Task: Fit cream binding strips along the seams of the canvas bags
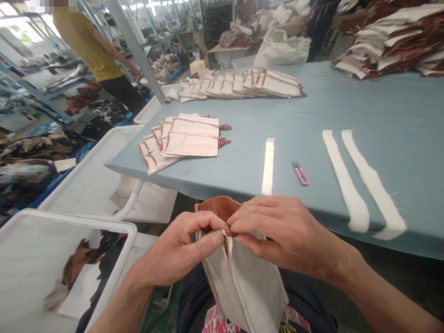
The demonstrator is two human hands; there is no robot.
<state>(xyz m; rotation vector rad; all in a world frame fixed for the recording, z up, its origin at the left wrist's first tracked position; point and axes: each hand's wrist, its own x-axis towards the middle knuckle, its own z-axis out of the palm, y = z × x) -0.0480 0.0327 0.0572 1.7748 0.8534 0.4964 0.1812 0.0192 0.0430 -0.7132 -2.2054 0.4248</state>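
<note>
Both hands pinch the upper edge of a cream fabric pouch (255, 282) with a brown lining, held above the lap in front of the table. My left hand (187, 247) has thumb and fingers closed on the edge beside a lengthwise seam. Close against it, my right hand (277, 229) grips the same edge, its fingertips near the brown lining (220, 206). On the table beyond lie a short pale strip (268, 166) and pink-handled thread snips (300, 174). The inside of the pouch is mostly hidden by the hands.
A stack of cream pieces (194, 136) lies at the blue table's (243, 115) left, with a longer row (239, 85) behind. Two white strips (347, 180) hang over the right front edge. White bins (121, 226) stand left. A person in yellow (86, 46) stands far left.
</note>
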